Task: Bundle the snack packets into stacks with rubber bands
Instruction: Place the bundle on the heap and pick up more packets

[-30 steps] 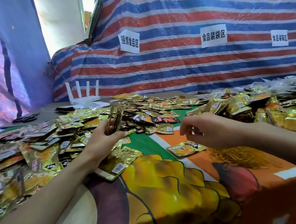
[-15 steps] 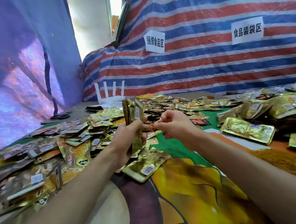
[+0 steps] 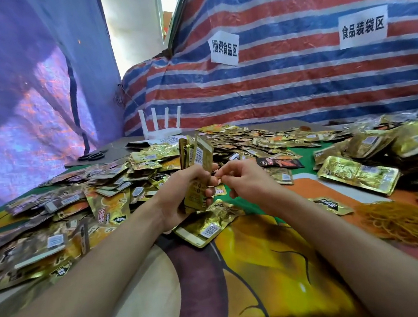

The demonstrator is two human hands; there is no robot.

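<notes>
Loose snack packets (image 3: 66, 212) lie heaped across the left of the frame on the printed table cover (image 3: 266, 268). Behind them, toward the upper left, are black scissors (image 3: 91, 156) and a white router (image 3: 162, 127). At centre, the left hand (image 3: 178, 197) grips a stack of packets (image 3: 197, 157), fingers wrapped tight round its lower half. The stack stands on end, its long axis near vertical. Its top edges point to the top of the frame and lean slightly right, with a barcode face turned rightward. Just right of it, the right hand (image 3: 246, 180) is curled, thumb and forefinger pinching narrowly on what seems a thin yellowish rubber band (image 3: 218, 176) close to the stack. It is too small to be sure. One gold packet (image 3: 204, 226) lies flat below the hands. Farther right lies a flat gold bundle (image 3: 359, 173), and a tangle of rubber bands (image 3: 402, 220) lies at lower right.
</notes>
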